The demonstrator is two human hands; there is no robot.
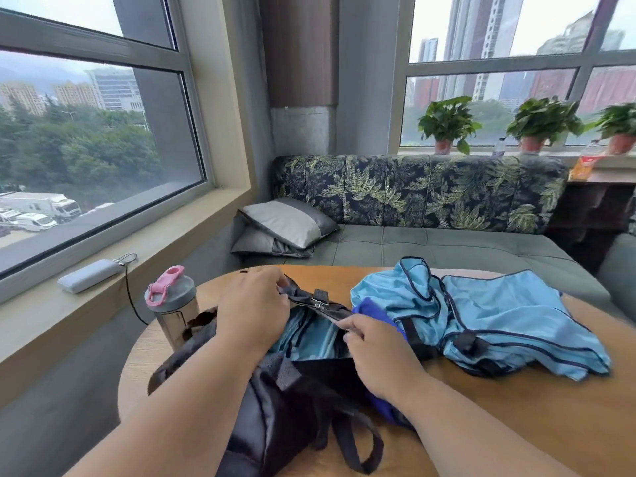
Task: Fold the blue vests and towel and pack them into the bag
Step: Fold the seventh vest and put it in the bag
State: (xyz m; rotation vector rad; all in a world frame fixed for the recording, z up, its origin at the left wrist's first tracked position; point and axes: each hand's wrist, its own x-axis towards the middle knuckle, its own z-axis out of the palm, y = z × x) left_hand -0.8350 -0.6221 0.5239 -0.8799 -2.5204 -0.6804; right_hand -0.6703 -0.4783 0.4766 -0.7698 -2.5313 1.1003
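While both hands' fingers [347,323] pinch bag [292,401] rim, vest [303,333] lies btwn.

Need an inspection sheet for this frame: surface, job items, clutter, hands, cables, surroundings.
Surface: round wooden table, bare wood at right front.
Job's things: dark bag open on the table, light blue fabric visible inside; blue vests heaped unfolded to its right; darker blue towel at the bag's right edge.
Clutter: shaker bottle with pink cap, left of the bag.
Grippers: left hand and right hand each pinch the bag's opening edge.
Cables: dark cable runs down from the white power bank on the sill.
Surroundings: leaf-print sofa, grey pillows, potted plants, windows.
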